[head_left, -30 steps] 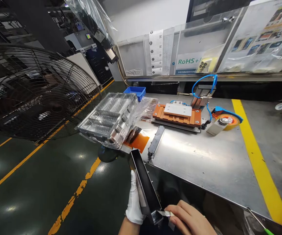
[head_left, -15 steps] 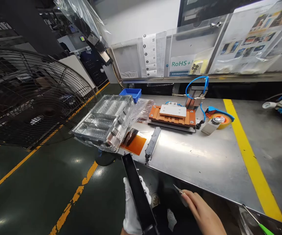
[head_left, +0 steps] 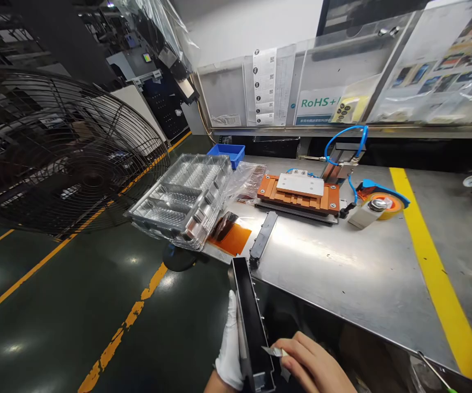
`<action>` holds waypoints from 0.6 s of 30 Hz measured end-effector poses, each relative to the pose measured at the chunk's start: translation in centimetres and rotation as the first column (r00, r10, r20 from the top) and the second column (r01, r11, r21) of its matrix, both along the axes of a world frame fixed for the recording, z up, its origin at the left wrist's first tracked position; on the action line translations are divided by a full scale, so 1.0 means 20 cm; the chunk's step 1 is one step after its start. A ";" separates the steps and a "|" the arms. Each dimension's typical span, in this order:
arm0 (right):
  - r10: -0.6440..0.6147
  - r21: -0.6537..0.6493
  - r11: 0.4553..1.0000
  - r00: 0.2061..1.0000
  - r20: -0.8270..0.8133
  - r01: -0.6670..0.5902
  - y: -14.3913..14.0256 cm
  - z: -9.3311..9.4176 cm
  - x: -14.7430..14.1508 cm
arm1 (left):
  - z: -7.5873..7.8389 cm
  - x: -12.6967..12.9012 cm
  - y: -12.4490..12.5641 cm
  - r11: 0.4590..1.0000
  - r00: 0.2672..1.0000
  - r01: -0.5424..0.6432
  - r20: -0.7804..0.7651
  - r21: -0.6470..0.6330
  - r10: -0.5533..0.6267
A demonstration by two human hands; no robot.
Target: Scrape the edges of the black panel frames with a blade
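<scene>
Black casing (head_left: 253, 322), open side up, lying lengthwise in the left hand (head_left: 230, 349), its far end aimed at the bench (head_left: 326, 262). This gloved hand is closed on the casing, the thumb along its left wall. The bare right hand (head_left: 312, 361), just beside the near part of the right wall, pinches a small blade (head_left: 272, 351), whose tip reaches over that wall; whether edge and casing touch cannot be told. Good practice, as judged from the pose: hold the casing firm from below and the left, with gloved fingers off the blade's line; keep the blade at a shallow angle and use short, light strokes along the rim, lest it score the wall or slip inward. Beyond the casing's far end lie a dark bar (head_left: 264, 234) and, left of it, an orange sheet (head_left: 236, 239). Farther left of the grip sits a clear tray stack (head_left: 203, 218); farther off and to the right, an orange fixture (head_left: 301, 201), with a tape roll (head_left: 394, 209) right of it.
</scene>
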State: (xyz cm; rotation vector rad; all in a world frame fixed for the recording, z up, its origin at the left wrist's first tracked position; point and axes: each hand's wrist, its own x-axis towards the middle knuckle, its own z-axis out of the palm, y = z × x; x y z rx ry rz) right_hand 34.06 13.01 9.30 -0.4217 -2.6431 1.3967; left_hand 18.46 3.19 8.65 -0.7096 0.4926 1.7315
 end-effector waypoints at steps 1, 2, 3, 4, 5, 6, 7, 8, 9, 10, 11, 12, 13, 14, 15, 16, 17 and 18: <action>-0.002 -0.012 1.000 1.000 0.017 0.002 0.01 -0.02 0.00 | 0.00 0.01 0.00 0.998 0.999 0.031 0.043 0.048 -0.033; -0.015 -0.016 1.000 1.000 0.026 0.015 0.02 -0.04 -0.01 | 0.00 0.02 0.00 0.993 0.994 0.073 0.078 0.094 -0.080; -0.030 -0.008 1.000 0.999 0.025 0.030 0.03 -0.05 -0.02 | 0.00 0.03 0.01 0.984 0.986 0.114 0.105 0.136 -0.129; -0.050 0.012 0.999 0.999 0.014 0.050 0.04 -0.05 -0.03 | 0.00 0.04 0.01 0.976 0.979 0.143 0.123 0.164 -0.164; -0.067 0.044 0.997 0.998 -0.006 0.068 0.05 -0.05 -0.04 | 0.00 0.04 0.01 0.971 0.975 0.159 0.123 0.178 -0.182; -0.074 0.082 0.994 0.997 -0.028 0.076 0.06 -0.04 -0.05 | 0.00 0.04 0.02 0.970 0.976 0.166 0.113 0.178 -0.188; -0.070 0.121 0.990 0.997 -0.042 0.075 0.06 -0.03 -0.06 | 0.00 0.04 0.01 0.969 0.976 0.175 0.098 0.173 -0.193; -0.062 0.156 0.985 0.997 -0.054 0.069 0.07 -0.02 -0.07 | 0.00 0.04 0.01 0.967 0.974 0.195 0.079 0.167 -0.210; -0.053 0.185 0.981 0.996 -0.068 0.065 0.07 -0.01 -0.08 | -0.01 0.03 0.01 0.965 0.973 0.211 0.066 0.153 -0.223; -0.047 0.205 0.977 0.996 -0.076 0.061 0.06 -0.01 -0.08 | -0.01 0.03 0.00 0.964 0.970 0.228 0.056 0.139 -0.237; -0.038 0.219 0.974 0.996 -0.079 0.055 0.06 0.00 -0.08 | -0.02 0.02 0.00 0.964 0.968 0.237 0.055 0.125 -0.245; -0.041 0.228 0.972 0.996 -0.080 0.058 0.06 0.00 -0.07 | -0.02 0.01 -0.01 0.964 0.967 0.241 0.056 0.115 -0.248; -0.048 0.232 0.971 0.996 -0.073 0.064 0.05 0.00 -0.07 | -0.02 0.01 -0.01 0.963 0.967 0.243 0.051 0.114 -0.250; -0.051 0.234 0.970 0.997 -0.060 0.064 0.05 -0.01 -0.07 | -0.03 0.01 -0.02 0.961 0.966 0.251 0.036 0.117 -0.257; -0.063 0.237 0.969 0.997 -0.049 0.073 0.06 -0.01 -0.06 | -0.03 0.01 -0.02 0.955 0.962 0.271 0.012 0.122 -0.274; -0.081 0.245 0.966 0.996 -0.042 0.089 0.06 -0.02 -0.06 | -0.03 0.02 -0.03 0.947 0.953 0.304 -0.031 0.106 -0.302; -0.101 0.256 0.961 0.994 -0.042 0.109 0.07 -0.03 -0.06 | -0.02 0.02 -0.04 0.942 0.942 0.330 -0.091 0.054 -0.324; -0.124 0.267 0.955 0.991 -0.048 0.132 0.09 -0.03 -0.06 | -0.02 0.03 -0.06 0.937 0.924 0.348 -0.163 -0.022 -0.347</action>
